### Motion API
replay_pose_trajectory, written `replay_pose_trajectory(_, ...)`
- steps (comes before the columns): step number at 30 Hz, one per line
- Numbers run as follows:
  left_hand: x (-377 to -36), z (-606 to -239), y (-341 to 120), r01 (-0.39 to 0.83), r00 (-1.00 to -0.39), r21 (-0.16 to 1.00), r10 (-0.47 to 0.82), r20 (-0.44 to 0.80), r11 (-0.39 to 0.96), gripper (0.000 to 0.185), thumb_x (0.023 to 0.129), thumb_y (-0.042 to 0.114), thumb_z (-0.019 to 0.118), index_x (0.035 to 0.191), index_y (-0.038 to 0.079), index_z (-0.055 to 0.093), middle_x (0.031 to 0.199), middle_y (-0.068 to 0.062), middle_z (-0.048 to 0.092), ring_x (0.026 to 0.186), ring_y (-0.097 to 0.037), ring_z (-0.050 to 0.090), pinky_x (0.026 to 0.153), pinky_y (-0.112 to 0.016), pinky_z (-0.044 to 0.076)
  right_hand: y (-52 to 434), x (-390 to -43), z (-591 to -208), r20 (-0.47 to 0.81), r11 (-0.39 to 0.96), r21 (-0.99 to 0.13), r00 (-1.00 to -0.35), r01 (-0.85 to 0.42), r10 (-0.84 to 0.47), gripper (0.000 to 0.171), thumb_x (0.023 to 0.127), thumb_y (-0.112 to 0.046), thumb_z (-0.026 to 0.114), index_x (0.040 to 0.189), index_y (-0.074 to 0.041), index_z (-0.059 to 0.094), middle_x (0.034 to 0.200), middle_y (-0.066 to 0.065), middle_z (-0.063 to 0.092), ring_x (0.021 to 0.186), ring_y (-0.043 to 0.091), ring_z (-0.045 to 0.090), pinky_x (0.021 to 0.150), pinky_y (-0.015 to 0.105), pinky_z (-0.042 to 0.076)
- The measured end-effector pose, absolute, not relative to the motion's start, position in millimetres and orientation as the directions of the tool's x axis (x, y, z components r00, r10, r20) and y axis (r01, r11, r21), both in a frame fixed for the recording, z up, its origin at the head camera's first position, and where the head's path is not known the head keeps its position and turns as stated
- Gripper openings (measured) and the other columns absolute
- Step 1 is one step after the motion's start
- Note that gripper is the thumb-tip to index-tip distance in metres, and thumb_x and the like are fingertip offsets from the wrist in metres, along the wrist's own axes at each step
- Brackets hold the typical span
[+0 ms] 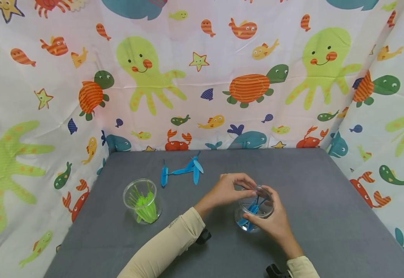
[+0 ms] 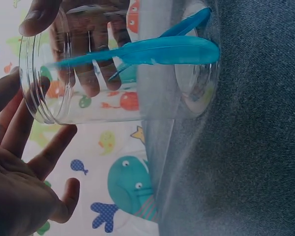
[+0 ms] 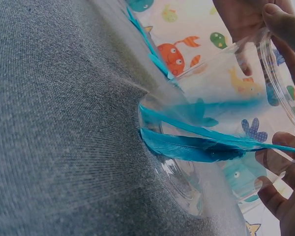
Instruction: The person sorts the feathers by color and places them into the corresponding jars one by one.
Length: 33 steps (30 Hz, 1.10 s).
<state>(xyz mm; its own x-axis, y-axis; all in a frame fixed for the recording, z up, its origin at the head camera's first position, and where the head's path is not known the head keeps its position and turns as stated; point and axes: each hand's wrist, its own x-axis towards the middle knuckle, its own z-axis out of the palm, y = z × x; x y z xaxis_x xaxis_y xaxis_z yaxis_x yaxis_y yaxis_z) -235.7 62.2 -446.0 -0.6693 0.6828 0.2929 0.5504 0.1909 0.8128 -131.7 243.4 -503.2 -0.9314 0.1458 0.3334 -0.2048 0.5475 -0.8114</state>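
A clear jar (image 1: 242, 218) with blue feathers (image 1: 252, 210) inside stands on the grey table. My right hand (image 1: 274, 222) grips it near the rim, fingers behind the glass and thumb at the front. My left hand (image 1: 231, 191) reaches over the rim from the left, its fingertips at the upper end of a feather's quill. In the right wrist view, the quill of one blue feather (image 3: 201, 147) runs up to the left fingertips (image 3: 270, 194), which appear to pinch it. The left wrist view shows the left hand's other fingers (image 2: 54, 152) spread outside the jar (image 2: 103, 115).
Left of the hands, another clear jar (image 1: 129, 193) holds several green feathers (image 1: 146, 206). Farther back, several blue feathers (image 1: 184, 170) lie end to end and crosswise on the table (image 1: 222, 247). A sea-animal printed cloth (image 1: 195, 85) closes off the back and sides.
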Motion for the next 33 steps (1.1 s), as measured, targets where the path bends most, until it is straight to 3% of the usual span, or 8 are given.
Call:
replay_pose_trajectory(2, -236, -446, 61, 0.548, -0.667, 0.815, 0.686, 0.292, 0.186, 0.019, 0.093, 0.033, 0.076, 0.110, 0.026, 0.073, 0.104, 0.015, 0.077, 0.101, 0.006, 0.067, 0.114, -0.053, 0.037, 244, -132, -503, 0.331, 0.551, -0.810, -0.932, -0.200, 0.148, 0.102, 0.068, -0.024, 0.097, 0.150, -0.012, 0.038, 0.143, 0.009, 0.059, 0.129, 0.025, 0.054, 0.098, 0.049, 0.042)
replay_pose_trajectory(7, -240, -446, 57, 0.524, -0.695, 0.834, 0.652, 0.302, 0.173, 0.018, 0.094, 0.033, 0.074, 0.109, 0.024, 0.074, 0.105, 0.014, 0.076, 0.101, 0.004, 0.068, 0.110, -0.049, 0.044, 243, -132, -502, 0.338, 0.566, -0.800, -0.929, -0.200, 0.149, 0.100, 0.068, -0.024, 0.097, 0.149, -0.014, 0.039, 0.144, 0.008, 0.060, 0.130, 0.023, 0.056, 0.098, 0.035, 0.042)
replay_pose_trajectory(11, -244, -447, 52, 0.518, -0.721, 0.837, 0.617, 0.317, 0.175, 0.018, 0.094, 0.033, 0.074, 0.109, 0.023, 0.074, 0.104, 0.013, 0.077, 0.099, 0.002, 0.069, 0.099, -0.040, 0.052, 243, -132, -500, 0.352, 0.569, -0.796, -0.923, -0.207, 0.156, 0.099, 0.068, -0.023, 0.097, 0.149, -0.014, 0.040, 0.143, 0.009, 0.060, 0.129, 0.019, 0.056, 0.097, 0.027, 0.042)
replay_pose_trajectory(16, -253, -453, 47, 0.523, -0.741, 0.832, 0.580, 0.338, 0.183, 0.015, 0.095, 0.035, 0.073, 0.107, 0.025, 0.075, 0.103, 0.014, 0.076, 0.100, 0.001, 0.069, 0.099, -0.039, 0.052, 244, -132, -499, 0.355, 0.559, -0.802, -0.920, -0.210, 0.164, 0.100, 0.067, -0.022, 0.097, 0.149, -0.014, 0.041, 0.143, 0.010, 0.061, 0.128, 0.010, 0.056, 0.097, 0.024, 0.041)
replay_pose_trajectory(24, -270, -471, 34, 0.479, -0.815, 0.839, 0.486, 0.316, 0.257, 0.018, 0.095, 0.039, 0.073, 0.106, 0.025, 0.075, 0.102, 0.015, 0.075, 0.100, -0.002, 0.069, 0.096, -0.043, 0.055, 243, -132, -501, 0.347, 0.567, -0.798, -0.924, -0.202, 0.159, 0.099, 0.068, -0.024, 0.097, 0.149, -0.015, 0.040, 0.143, 0.010, 0.061, 0.129, 0.022, 0.057, 0.097, 0.025, 0.042)
replay_pose_trajectory(29, -278, -486, 27, 0.482, -0.830, 0.826, 0.453, 0.324, 0.293, 0.019, 0.095, 0.036, 0.073, 0.106, 0.021, 0.075, 0.102, 0.012, 0.076, 0.100, -0.004, 0.068, 0.107, -0.049, 0.038, 242, -130, -501, 0.333, 0.572, -0.798, -0.929, -0.188, 0.160, 0.100, 0.068, -0.024, 0.097, 0.149, -0.014, 0.040, 0.143, 0.011, 0.061, 0.130, 0.023, 0.057, 0.097, 0.028, 0.043)
replay_pose_trajectory(33, -288, -496, 23, 0.480, -0.861, 0.802, 0.365, 0.354, 0.354, 0.017, 0.095, 0.037, 0.072, 0.102, 0.021, 0.075, 0.087, 0.011, 0.072, 0.084, -0.005, 0.065, 0.102, -0.052, 0.027, 241, -130, -501, 0.331, 0.571, -0.799, -0.930, -0.188, 0.158, 0.100, 0.068, -0.024, 0.097, 0.149, -0.015, 0.039, 0.144, 0.011, 0.060, 0.130, 0.023, 0.057, 0.097, 0.027, 0.042)
